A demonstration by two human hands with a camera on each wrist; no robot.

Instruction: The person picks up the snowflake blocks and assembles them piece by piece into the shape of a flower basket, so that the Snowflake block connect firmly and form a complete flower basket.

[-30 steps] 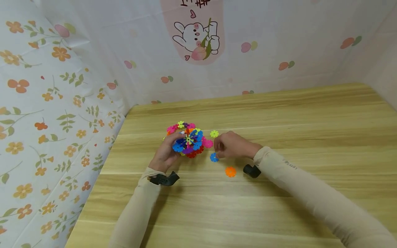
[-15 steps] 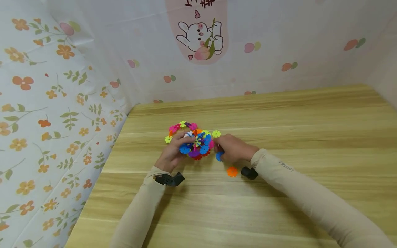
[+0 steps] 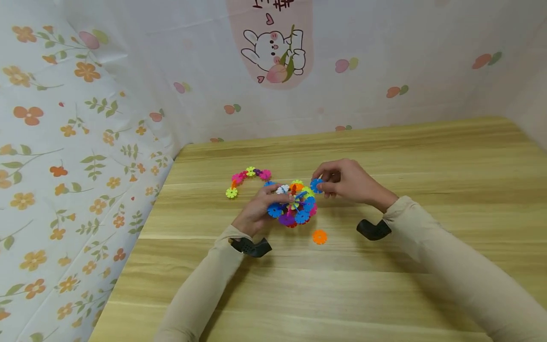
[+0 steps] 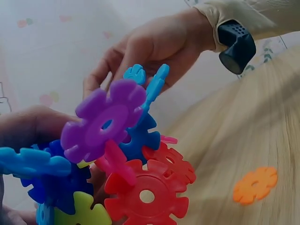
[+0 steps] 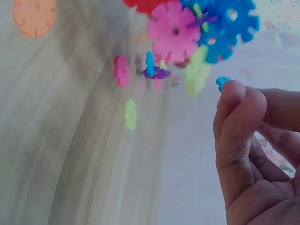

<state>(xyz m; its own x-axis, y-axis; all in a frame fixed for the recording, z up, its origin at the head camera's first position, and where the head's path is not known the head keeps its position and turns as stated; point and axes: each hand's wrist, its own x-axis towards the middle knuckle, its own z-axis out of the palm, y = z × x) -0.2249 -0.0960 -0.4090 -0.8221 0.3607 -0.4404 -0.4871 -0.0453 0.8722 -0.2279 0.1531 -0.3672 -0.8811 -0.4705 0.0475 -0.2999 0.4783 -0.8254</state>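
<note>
My left hand grips a ball-shaped cluster of interlocked snowflake discs, raised over the table. Purple, blue, red, pink, orange and yellow-green discs make it up; in the left wrist view a purple disc and a red disc face the camera. Just right of the cluster, my right hand pinches a loose blue snowflake disc between thumb and fingertips. Only a small edge of that blue disc shows past the fingertips in the right wrist view. Part of the cluster is hidden behind the left fingers.
Nearer the front of the wooden table lies an orange disc. A curved chain of joined discs lies behind the left hand. The right wrist view shows a pink disc and a yellow-green disc beyond the cluster.
My right hand has picked the blue disc off the table and lifted it beside the cluster. The left hand has carried the cluster rightward, away from the chain.
</note>
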